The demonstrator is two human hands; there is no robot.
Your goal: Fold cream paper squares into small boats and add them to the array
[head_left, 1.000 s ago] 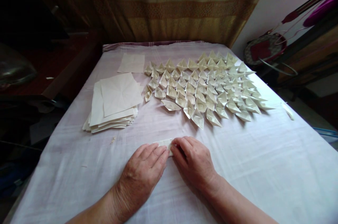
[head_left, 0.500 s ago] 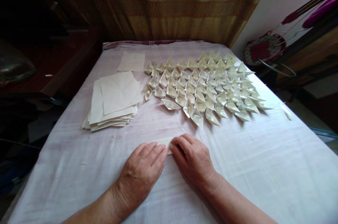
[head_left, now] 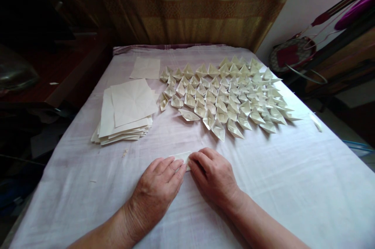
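Observation:
A small piece of folded paper (head_left: 183,156) lies on the cloth at the near middle, mostly covered by my hands. My left hand (head_left: 155,190) rests flat on its left part, fingers stretched out side by side. At the right end of the paper, the bent fingers and thumb of my right hand (head_left: 215,176) close on its edge. Beyond my hands, many folded paper boats (head_left: 221,100) stand in rows, their pointed tips up. Left of the boats sits a stack of square paper sheets (head_left: 133,102), the top one faintly creased.
Behind the stack lies a single square sheet (head_left: 145,68). A white cloth (head_left: 293,186) covers the table. Small scraps (head_left: 125,153) lie left of my hands, and a small white object (head_left: 316,122) near the right edge. A curtain (head_left: 187,14) hangs behind; a bag (head_left: 293,53) is at right.
Almost nothing differs. Both hands keep their places on the folded paper, and the view has shifted very slightly.

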